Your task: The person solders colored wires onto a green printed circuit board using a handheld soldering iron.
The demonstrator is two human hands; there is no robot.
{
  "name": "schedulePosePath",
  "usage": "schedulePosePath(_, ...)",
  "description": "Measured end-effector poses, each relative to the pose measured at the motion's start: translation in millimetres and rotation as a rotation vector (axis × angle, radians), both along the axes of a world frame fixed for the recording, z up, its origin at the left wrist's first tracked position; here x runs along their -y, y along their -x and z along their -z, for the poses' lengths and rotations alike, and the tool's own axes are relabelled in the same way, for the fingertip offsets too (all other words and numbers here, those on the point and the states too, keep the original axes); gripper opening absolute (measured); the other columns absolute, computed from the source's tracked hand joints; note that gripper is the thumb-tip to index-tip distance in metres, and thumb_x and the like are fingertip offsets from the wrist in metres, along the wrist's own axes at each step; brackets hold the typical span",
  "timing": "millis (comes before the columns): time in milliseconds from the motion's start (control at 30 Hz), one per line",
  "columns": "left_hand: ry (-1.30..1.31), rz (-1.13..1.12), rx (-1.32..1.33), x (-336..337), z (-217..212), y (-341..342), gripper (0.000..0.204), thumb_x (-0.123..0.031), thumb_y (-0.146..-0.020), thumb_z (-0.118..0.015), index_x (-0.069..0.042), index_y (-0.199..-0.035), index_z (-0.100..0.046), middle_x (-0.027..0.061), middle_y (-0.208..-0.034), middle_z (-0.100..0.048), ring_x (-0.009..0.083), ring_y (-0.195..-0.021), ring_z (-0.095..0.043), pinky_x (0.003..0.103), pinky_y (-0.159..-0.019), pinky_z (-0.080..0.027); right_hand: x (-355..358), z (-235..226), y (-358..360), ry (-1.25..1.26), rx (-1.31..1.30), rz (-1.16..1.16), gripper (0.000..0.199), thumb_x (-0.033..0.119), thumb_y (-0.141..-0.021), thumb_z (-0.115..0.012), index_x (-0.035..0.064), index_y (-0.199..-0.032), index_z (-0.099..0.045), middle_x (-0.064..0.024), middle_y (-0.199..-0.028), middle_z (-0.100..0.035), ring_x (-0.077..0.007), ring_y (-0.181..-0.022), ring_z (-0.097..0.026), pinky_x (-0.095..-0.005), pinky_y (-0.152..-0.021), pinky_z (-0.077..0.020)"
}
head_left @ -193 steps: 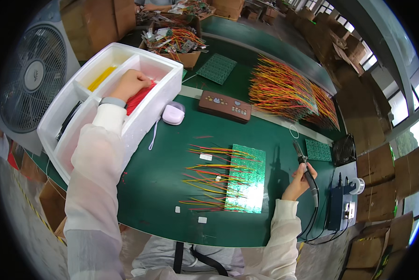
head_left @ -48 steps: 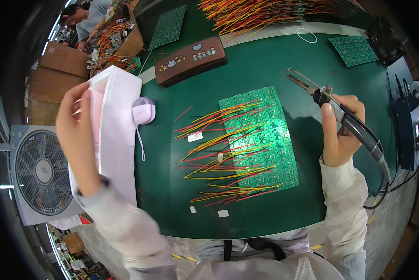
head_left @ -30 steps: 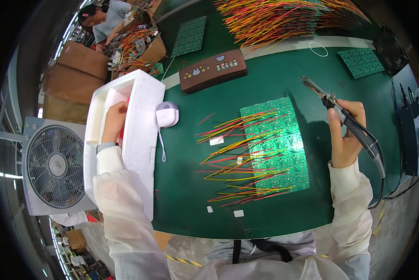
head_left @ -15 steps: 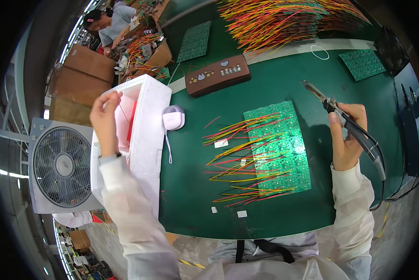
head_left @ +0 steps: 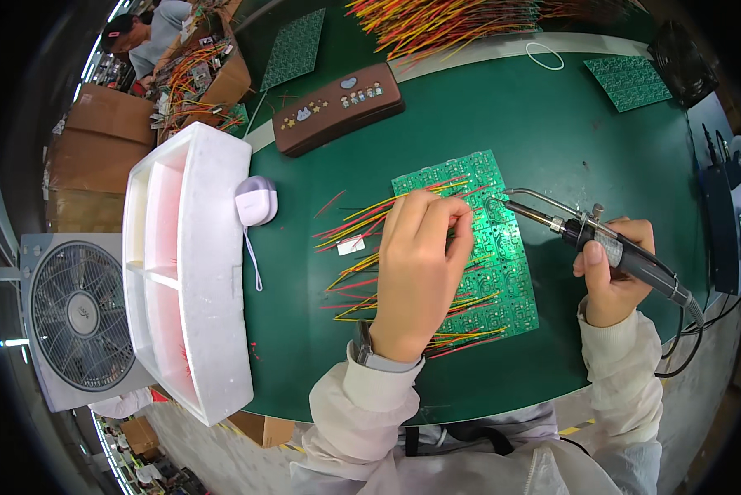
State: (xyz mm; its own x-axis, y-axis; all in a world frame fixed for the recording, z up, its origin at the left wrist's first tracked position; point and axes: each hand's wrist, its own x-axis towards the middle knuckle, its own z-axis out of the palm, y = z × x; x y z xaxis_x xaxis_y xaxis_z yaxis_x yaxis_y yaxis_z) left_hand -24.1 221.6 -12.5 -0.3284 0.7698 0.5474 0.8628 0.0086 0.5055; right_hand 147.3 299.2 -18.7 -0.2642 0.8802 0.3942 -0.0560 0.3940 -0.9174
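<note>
A green circuit board (head_left: 502, 264) lies on the green table (head_left: 552, 124) with red and yellow wires (head_left: 358, 235) sticking out of its left side. My left hand (head_left: 420, 264) rests over the board's left half, fingertips pinched near its upper part; whether they hold a wire is hidden. My right hand (head_left: 613, 272) grips a soldering iron (head_left: 585, 235) whose tip points left over the board's upper edge, close to my left fingertips.
A white foam tray (head_left: 189, 272) with compartments stands at the left, a small lilac case (head_left: 256, 200) beside it. A brown box (head_left: 337, 107) lies behind, more wires (head_left: 453, 21) and boards (head_left: 630, 78) further back. A fan (head_left: 77, 318) sits far left; another person (head_left: 152, 33) works at the top left.
My left hand has left the white foam tray and moved right onto the circuit board. The soldering iron has come down closer to the board.
</note>
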Motion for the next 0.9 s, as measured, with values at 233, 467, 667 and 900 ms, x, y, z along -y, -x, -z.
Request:
schedulePosePath(233, 0.014, 0.011, 0.182, -0.6, 5.5, 1.7, 0.012, 0.003, -0.064, -0.062, -0.002, -0.073, -0.056, 0.0033, -0.067, -0.048, 0.0113, -0.057, -0.045, 0.023, -0.050, -0.037, -4.2, 1.9, 3.1, -0.029, 0.009, 0.021, 0.026, 0.014, -0.071, -0.063, -0.0003, -0.075, -0.042, -0.0036, -0.057, -0.049, -0.0064, -0.046, -0.044, -0.0178, -0.045, -0.0351)
schedulePosePath(467, 0.025, -0.014, 0.218, -0.4, 6.2, 2.3, 0.011, 0.002, -0.064, -0.063, -0.004, -0.072, -0.059, 0.0012, -0.065, -0.045, 0.0087, -0.055, -0.040, 0.021, -0.046, -0.032, -4.4, 5.0, 4.1, -0.053, 0.048, 0.046, 0.026, 0.014, -0.070, -0.063, -0.0001, -0.073, -0.042, -0.0029, -0.056, -0.048, -0.0054, -0.045, -0.044, -0.0176, -0.043, -0.0345)
schedulePosePath(667, 0.015, -0.016, 0.193, -1.4, 7.7, 1.9, 0.011, 0.002, -0.064, -0.063, -0.004, -0.072, -0.059, 0.0008, -0.063, -0.044, 0.0083, -0.055, -0.040, 0.021, -0.045, -0.031, -1.5, 1.4, 7.5, 0.079, -0.005, 0.002, 0.023, 0.009, -0.070, -0.063, 0.0003, -0.072, -0.042, -0.0013, -0.051, -0.046, -0.0058, -0.041, -0.043, -0.0181, -0.040, -0.0342)
schedulePosePath(900, 0.022, -0.020, 0.185, -0.3, 9.2, 3.1, 0.011, 0.002, -0.064, -0.063, -0.004, -0.072, -0.059, 0.0004, -0.063, -0.044, 0.0078, -0.054, -0.040, 0.021, -0.045, -0.031, -1.2, 3.1, 8.6, 0.033, 0.038, -0.036, 0.026, 0.016, -0.075, -0.061, 0.0006, -0.072, -0.040, -0.0044, -0.055, -0.043, -0.0077, -0.038, -0.043, -0.0185, -0.034, -0.0340)
